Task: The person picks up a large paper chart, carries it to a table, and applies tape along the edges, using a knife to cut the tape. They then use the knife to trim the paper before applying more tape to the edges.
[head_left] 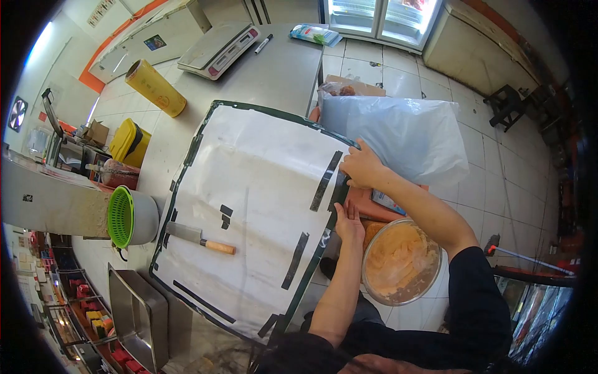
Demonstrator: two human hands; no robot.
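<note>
A large white sheet-covered board [249, 162], edged with dark green and black tape, lies across the metal table. My right hand [362, 166] grips its near edge close to the upper right corner, by a strip of black tape [338, 190]. Lower along that same edge is my left hand [350, 223], fingers extended and thumb apart, touching the rim. A cleaver with a wooden handle [220, 247] rests flat on the board, below small pieces of black tape [225, 216]. Longer black strips [295, 260] mark the sheet.
Below my arms sits a bowl of orange-coloured paste [402, 262]. A translucent plastic bag [398, 134] stands beyond the right edge. Around the board are a yellow roll [156, 88], a scale [219, 50], a marker [263, 43], a green basket [120, 216] and a deep metal pan [137, 318].
</note>
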